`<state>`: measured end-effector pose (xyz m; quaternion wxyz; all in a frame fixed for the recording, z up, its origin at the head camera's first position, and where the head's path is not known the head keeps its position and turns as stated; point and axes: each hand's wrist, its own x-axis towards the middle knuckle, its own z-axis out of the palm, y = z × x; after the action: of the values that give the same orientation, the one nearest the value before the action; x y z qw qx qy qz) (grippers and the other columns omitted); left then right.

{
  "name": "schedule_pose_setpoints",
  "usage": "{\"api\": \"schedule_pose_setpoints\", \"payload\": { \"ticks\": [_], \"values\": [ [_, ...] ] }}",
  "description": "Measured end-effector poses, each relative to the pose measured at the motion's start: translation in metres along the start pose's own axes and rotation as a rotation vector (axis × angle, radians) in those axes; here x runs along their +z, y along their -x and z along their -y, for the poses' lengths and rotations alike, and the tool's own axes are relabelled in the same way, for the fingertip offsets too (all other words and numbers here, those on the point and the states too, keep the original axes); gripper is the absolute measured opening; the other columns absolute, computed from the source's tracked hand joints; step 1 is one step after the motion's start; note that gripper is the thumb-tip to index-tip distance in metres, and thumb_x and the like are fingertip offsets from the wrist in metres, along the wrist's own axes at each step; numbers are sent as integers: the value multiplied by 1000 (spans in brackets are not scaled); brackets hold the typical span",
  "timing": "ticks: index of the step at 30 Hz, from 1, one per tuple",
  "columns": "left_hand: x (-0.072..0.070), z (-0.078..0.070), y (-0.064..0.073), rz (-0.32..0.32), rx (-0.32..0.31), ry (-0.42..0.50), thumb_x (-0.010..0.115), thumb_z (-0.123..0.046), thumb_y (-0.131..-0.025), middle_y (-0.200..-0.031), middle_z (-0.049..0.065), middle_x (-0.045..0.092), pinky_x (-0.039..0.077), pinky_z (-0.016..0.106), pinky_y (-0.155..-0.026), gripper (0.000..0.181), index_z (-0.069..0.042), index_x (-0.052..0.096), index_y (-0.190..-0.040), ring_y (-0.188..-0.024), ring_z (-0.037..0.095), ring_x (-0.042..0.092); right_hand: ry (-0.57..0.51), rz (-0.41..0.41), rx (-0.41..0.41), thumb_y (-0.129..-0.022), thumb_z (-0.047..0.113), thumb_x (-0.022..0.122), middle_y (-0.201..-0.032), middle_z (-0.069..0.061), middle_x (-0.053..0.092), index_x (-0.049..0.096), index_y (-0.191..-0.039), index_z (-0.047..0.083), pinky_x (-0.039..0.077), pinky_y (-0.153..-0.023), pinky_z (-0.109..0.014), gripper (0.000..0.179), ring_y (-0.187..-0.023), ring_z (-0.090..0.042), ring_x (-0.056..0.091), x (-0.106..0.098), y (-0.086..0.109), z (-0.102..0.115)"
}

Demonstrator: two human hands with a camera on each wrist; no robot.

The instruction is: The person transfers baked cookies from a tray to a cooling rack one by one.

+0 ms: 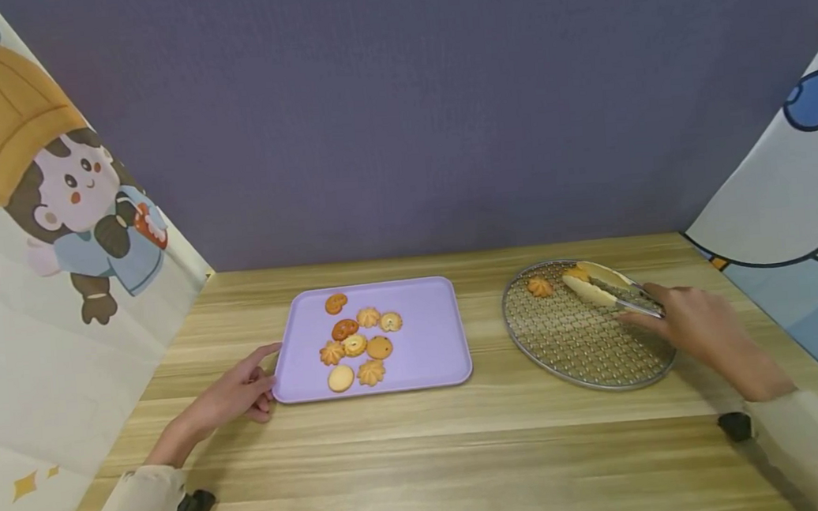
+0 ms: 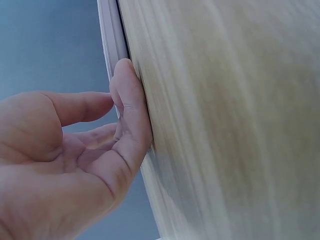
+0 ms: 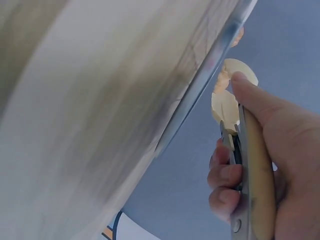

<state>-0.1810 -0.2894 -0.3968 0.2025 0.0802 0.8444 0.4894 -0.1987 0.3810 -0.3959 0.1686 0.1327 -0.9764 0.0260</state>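
Note:
My right hand (image 1: 699, 334) grips metal tongs (image 3: 257, 170) with cream, spoon-shaped tips, thumb along one arm and fingers curled round the other. An orange-brown cookie (image 1: 577, 273) shows between the tips, over the far part of a round metal mesh rack (image 1: 586, 346). Left of the tips, a flower-shaped cookie (image 1: 540, 287) lies on the mesh. At the left edge of a lilac rectangular tray (image 1: 423, 357), my left hand (image 1: 229, 395) rests with its fingers loosely bent, touching the rim. Several cookies lie on that tray, among them a plain round cookie (image 1: 341, 378) and a pretzel-shaped cookie (image 1: 336, 303).
Tray and rack stand apart on a wood-grain table (image 1: 424, 468). A dark blue-grey panel (image 1: 427, 112) rises behind the table. Cartoon-printed sheets (image 1: 0, 316) flank both sides. Each wrist bears a small black device (image 1: 195, 506) near its sleeve.

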Motion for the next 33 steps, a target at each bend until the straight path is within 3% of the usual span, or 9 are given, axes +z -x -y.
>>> {"api": "schedule_pose_setpoints", "payload": {
  "ticks": [13,25,33],
  "values": [
    [1,0,-1,2,-17,10,44,-4,-104,-87,16,50,61,38,-66,60,-3,16,-157,-74,23,56,-13,77,53,-88,54,70,-49,1,38,62,-122,-3,28,-35,-30,67,-41,-15,37,-3,-1,-3],
    [-1,0,-1,5,-15,-1,44,-3,-105,-86,15,50,61,37,-67,60,-3,16,-157,-74,22,56,-41,80,86,-87,56,69,-49,1,37,58,-128,-5,29,-36,-30,75,-41,-15,36,-6,5,-3],
    [0,-3,0,-3,-17,-5,43,-3,-105,-86,15,50,61,37,-67,59,-3,16,-157,-74,22,56,-34,59,70,-86,56,70,-50,1,38,60,-126,-1,29,-37,-30,70,-42,-15,37,-11,5,2]
  ]
}}
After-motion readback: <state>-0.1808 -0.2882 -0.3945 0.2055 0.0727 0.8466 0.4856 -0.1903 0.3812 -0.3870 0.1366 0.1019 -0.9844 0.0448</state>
